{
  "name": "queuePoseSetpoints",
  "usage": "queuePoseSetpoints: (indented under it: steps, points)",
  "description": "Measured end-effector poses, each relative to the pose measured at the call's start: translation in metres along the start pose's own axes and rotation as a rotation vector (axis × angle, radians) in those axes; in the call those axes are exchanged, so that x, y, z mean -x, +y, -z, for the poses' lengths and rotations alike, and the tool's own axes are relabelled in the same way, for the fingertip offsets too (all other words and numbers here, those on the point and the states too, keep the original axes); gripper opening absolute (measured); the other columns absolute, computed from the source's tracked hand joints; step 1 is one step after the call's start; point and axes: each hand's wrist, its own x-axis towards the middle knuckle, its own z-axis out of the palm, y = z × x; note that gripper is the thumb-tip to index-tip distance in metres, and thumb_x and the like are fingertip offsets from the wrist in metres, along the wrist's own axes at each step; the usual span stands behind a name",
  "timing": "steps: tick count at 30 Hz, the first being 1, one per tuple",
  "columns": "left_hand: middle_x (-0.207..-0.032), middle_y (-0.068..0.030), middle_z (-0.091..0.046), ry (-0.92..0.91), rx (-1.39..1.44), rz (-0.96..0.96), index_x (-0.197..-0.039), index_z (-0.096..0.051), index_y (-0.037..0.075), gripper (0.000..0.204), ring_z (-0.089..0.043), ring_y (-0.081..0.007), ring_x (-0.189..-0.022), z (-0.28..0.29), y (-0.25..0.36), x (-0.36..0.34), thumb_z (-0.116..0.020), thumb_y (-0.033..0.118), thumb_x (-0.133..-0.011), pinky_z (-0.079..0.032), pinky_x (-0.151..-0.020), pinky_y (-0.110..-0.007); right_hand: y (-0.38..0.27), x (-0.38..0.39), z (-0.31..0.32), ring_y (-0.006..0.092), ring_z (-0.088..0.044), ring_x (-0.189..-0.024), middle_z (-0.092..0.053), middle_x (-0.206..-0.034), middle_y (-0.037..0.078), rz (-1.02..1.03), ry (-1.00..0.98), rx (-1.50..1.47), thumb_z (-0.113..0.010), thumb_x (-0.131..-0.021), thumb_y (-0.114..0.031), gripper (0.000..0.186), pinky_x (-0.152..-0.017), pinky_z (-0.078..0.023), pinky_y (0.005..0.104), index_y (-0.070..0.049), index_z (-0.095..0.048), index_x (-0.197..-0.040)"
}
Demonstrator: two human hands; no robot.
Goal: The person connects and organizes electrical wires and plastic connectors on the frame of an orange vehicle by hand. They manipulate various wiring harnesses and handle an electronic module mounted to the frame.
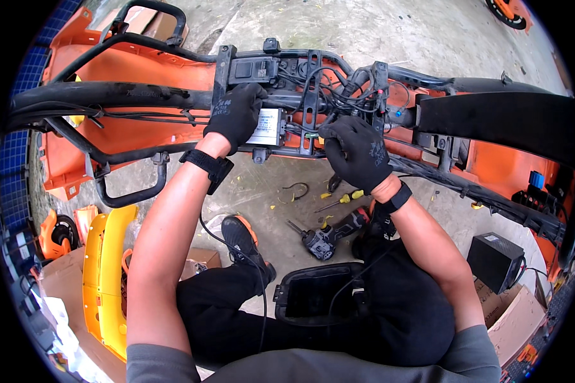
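So you had a cordless drill (319, 244) lying on the concrete floor (390, 32), with a yellow-handled screwdriver (351, 196) just beside it. Nearer to you sat a black plastic tray (313, 290). Over on your left you had a long yellow panel (102, 281), with blue tiles (13, 172) further out. Off to your right, a black box (492, 258) was next to an open cardboard box (514, 325). Oh, and an orange-and-black wheel (511, 18) poked in at the top right.

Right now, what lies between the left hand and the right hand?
In the head view: the white-labelled box, thin wires and a black metal bracket.
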Motion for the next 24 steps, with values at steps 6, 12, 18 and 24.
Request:
queuePoseSetpoints:
  steps: [6,12,18,24]
  points:
    - [-0.097,-0.0211,-0.069,0.001,-0.021,0.0,-0.102,-0.064,0.0,0.012,-0.066,-0.0388,-0.095,0.0,0.003,0.0,-0.058,0.0,-0.091,-0.052,-0.082,-0.041,-0.002,-0.001,0.002,0.0338,-0.063,-0.086,-0.063,-0.09,0.013,-0.001,-0.006,0.004,-0.067,-0.081,-0.008,0.017,-0.076,-0.052,0.0442,-0.005,-0.065,-0.098]
    - [-0.097,-0.0213,-0.069,0.006,-0.025,0.001,-0.103,-0.064,0.001,0.013,-0.066,-0.0392,-0.095,0.001,0.005,0.0,-0.058,0.0,-0.091,-0.052,-0.082,-0.042,-0.002,-0.001,0.002,0.0331,-0.063,-0.086,-0.063,-0.09,0.012,-0.011,-0.018,0.009,-0.067,-0.082,-0.009,0.016,-0.076,-0.052,0.0441,-0.005,-0.065,-0.098]
    - [-0.098,-0.0209,-0.069,-0.001,-0.06,0.007,-0.103,-0.063,0.002,0.014,-0.066,-0.0401,-0.096,0.003,0.007,0.0,-0.059,0.001,-0.09,-0.052,-0.082,-0.043,-0.001,-0.001,0.001,0.033,-0.063,-0.086,-0.062,-0.09,0.012,-0.01,-0.021,0.003,-0.066,-0.082,-0.007,0.016,-0.075,-0.052,0.0439,-0.005,-0.065,-0.098]
    - [-0.105,-0.0208,-0.068,-0.038,-0.078,0.039,-0.104,-0.063,0.006,0.018,-0.064,-0.0407,-0.102,0.004,0.007,0.0,-0.055,0.002,-0.089,-0.051,-0.088,-0.047,-0.002,-0.001,0.002,0.0326,-0.063,-0.086,-0.062,-0.089,0.012,-0.001,-0.018,0.014,-0.066,-0.082,-0.007,0.016,-0.074,-0.052,0.0436,-0.005,-0.065,-0.098]
